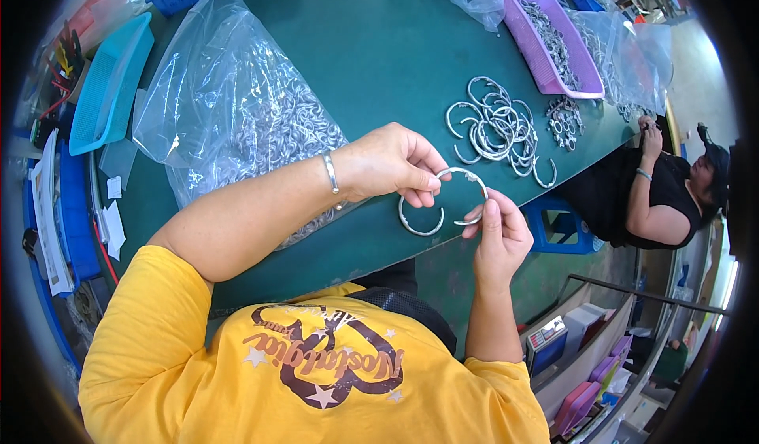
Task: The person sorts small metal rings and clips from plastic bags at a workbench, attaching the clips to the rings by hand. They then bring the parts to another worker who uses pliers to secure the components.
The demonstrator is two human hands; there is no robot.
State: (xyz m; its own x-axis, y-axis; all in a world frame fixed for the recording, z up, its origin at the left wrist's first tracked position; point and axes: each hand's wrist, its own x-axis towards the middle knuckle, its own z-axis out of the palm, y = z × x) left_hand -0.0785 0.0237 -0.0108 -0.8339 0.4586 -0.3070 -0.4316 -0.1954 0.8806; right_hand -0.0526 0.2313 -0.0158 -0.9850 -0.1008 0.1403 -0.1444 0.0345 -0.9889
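Note:
Both my hands hold an open silver bangle above the front edge of the green table. The thumb and fingers of my left hand pinch one side of it. On the opposite side, my right hand grips it between thumb and fingers. Under my left fingers, a second open bangle lies on the tabletop. Just beyond my hands is a loose pile of similar silver bangles. To the left, a clear plastic bag full of small curved metal pieces rests partly beneath my left forearm.
A purple basket of small metal pieces stands at the far right, with small metal rings near it. A turquoise basket is at the left. Beyond the table's right side sits another person by a blue stool.

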